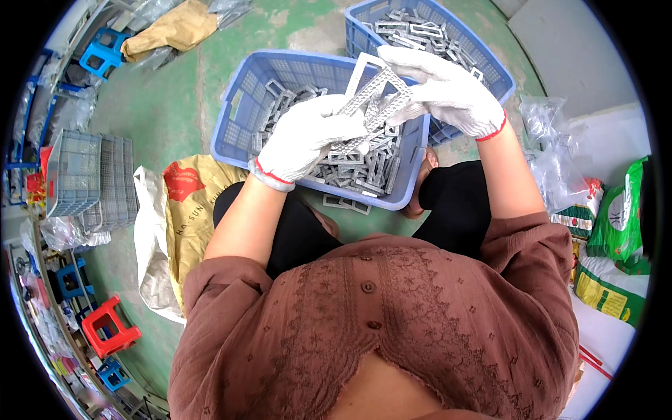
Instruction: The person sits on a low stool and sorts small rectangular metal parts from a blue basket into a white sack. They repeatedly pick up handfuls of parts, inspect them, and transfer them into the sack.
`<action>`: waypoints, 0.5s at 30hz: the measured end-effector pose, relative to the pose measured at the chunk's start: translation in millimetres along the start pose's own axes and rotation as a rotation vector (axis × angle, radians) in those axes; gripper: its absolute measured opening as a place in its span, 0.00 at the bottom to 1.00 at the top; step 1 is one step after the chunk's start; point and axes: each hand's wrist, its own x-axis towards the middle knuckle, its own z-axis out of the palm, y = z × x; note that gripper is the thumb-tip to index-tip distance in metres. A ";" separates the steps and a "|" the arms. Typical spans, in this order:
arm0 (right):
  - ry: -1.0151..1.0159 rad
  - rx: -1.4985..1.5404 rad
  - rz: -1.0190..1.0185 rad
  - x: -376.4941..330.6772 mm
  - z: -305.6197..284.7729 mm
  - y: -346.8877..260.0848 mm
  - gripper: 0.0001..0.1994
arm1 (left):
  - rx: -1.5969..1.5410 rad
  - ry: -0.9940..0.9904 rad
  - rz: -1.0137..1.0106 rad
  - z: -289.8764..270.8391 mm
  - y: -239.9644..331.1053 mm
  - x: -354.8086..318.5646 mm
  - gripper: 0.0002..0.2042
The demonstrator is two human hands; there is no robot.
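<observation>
My left hand (302, 136), in a white knitted glove with a red-edged cuff, is closed on grey rectangular metal frames (358, 75). My right hand (448, 94), gloved the same way, grips their far right side, thumb below and fingers along the upper edge. At least two frames overlap at an angle between my hands; their faces look textured. Beneath them, a blue plastic basket (229, 119) holds a heap of similar frames (374, 168). My fingers hide part of the held pieces, so I cannot tell exactly how many there are.
Behind it, a second blue basket (505, 84) holds more frames. A yellow-and-white sack (189, 217) lies by my left leg. Grey crates (105, 175), a red stool (110, 327) and a blue stool (105, 52) stand left. Green bags (621, 217) and clear plastic (553, 157) lie right.
</observation>
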 end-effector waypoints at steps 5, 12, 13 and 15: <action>0.030 -0.256 -0.007 -0.3 10.6 -0.4 0.26 | 0.461 0.129 0.176 -8.0 -6.5 0.7 0.11; 0.151 -0.544 -0.378 6.4 15.2 23.3 0.22 | 1.240 0.373 0.896 -4.1 -8.3 0.0 0.13; 0.171 -0.582 -0.488 10.0 12.2 29.8 0.22 | 1.322 0.390 0.986 -6.0 -8.6 3.8 0.12; 0.211 -0.619 -0.643 12.7 15.5 28.1 0.21 | 1.401 0.392 1.074 -0.8 1.3 0.3 0.12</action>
